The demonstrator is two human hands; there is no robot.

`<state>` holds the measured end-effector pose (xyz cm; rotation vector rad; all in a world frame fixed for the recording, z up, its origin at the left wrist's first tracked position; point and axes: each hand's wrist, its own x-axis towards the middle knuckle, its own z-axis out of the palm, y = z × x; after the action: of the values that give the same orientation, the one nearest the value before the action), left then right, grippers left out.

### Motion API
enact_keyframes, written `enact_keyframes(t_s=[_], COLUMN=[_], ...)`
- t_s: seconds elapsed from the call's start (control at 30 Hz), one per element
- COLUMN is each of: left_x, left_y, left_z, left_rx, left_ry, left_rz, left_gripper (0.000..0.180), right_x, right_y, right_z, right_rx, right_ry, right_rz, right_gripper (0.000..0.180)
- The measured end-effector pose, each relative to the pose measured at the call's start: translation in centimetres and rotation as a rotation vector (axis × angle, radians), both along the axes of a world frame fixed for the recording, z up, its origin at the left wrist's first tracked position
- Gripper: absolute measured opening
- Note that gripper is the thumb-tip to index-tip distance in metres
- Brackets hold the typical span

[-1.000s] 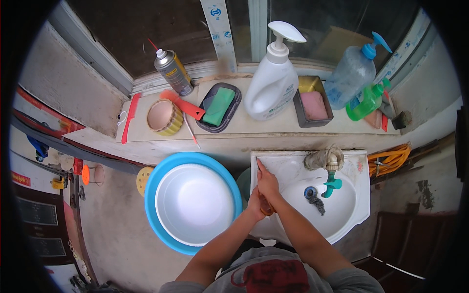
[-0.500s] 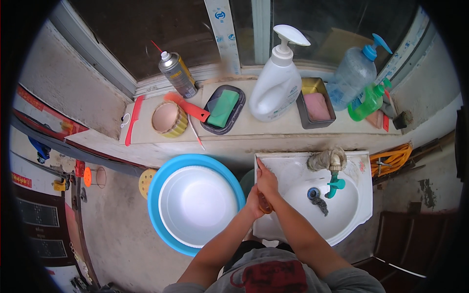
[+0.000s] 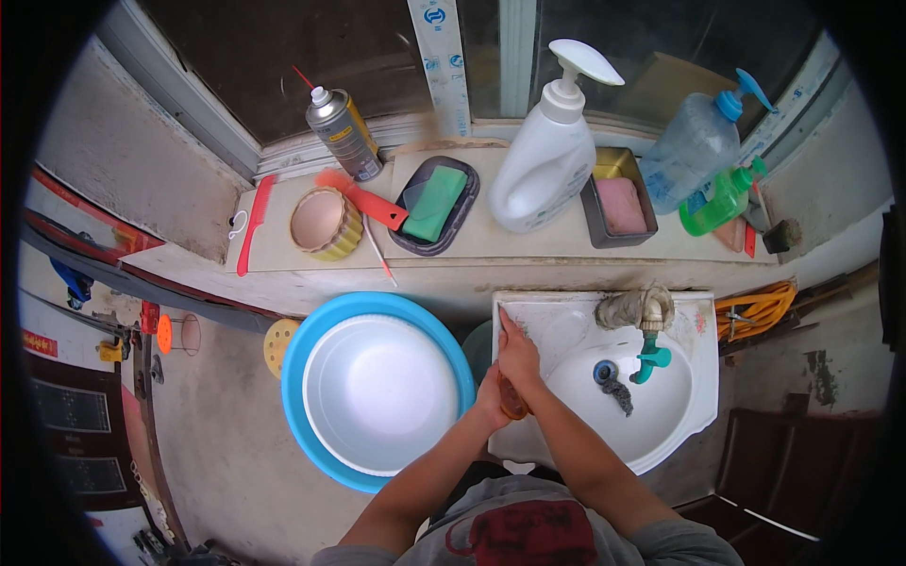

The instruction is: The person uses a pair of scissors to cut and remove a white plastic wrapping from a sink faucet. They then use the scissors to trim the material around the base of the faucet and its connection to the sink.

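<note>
My two hands are together over the left rim of a white washbasin (image 3: 698,377). My left hand (image 3: 492,398) is closed on a glossy reddish-brown rounded thing (image 3: 512,400), which it presses against the base of my right hand. Its kind is hard to tell because the hands cover most of it. My right hand (image 3: 518,357) lies alongside with its fingers stretched out toward the basin's far left corner. In the basin are a drain (image 3: 605,373) and a dark grey clump (image 3: 619,396) beside it. A green tap (image 3: 651,357) hangs over the bowl.
Left of the basin, a white tub (image 3: 377,396) sits in a blue basin (image 3: 295,406). Along the ledge stand a spray can (image 3: 343,137), a ribbed pot (image 3: 326,224), green soap (image 3: 434,203) in a dish, a white pump bottle (image 3: 543,170), pink soap (image 3: 621,205) and a clear pump bottle (image 3: 694,151).
The view has shifted slightly, so the ledge items sit a little differently in the picture. My hands stay together at the basin's left rim, almost unchanged.
</note>
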<state>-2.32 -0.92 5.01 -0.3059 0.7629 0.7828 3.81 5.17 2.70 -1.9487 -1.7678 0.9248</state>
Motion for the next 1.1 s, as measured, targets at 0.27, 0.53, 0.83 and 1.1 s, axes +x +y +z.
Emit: enact_keyframes(t_s=[0.27,0.53,0.83,1.1], left_x=[0.3,1.1,1.1,1.8], left_y=[-0.1,0.2,0.0,0.7], left_z=[0.4,0.5,0.1,0.4], left_rx=[-0.05,-0.052,-0.043,0.017], left_ry=[0.046,0.023,0.019,0.049], left_rz=[-0.045,0.013,0.033,-0.044], left_gripper=[0.043,0.045,0.041,0.042], right_x=[1.4,1.3,1.3,2.5], right_y=[-0.3,0.1,0.2,0.0], right_z=[0.1,0.8,1.1,0.0], right_rx=[-0.097,-0.125,-0.129,-0.145], right_ry=[0.04,-0.044,-0.009,0.111], right_rz=[-0.066,0.024,0.001,-0.138], right_gripper=[0.043,0.042,0.043,0.041])
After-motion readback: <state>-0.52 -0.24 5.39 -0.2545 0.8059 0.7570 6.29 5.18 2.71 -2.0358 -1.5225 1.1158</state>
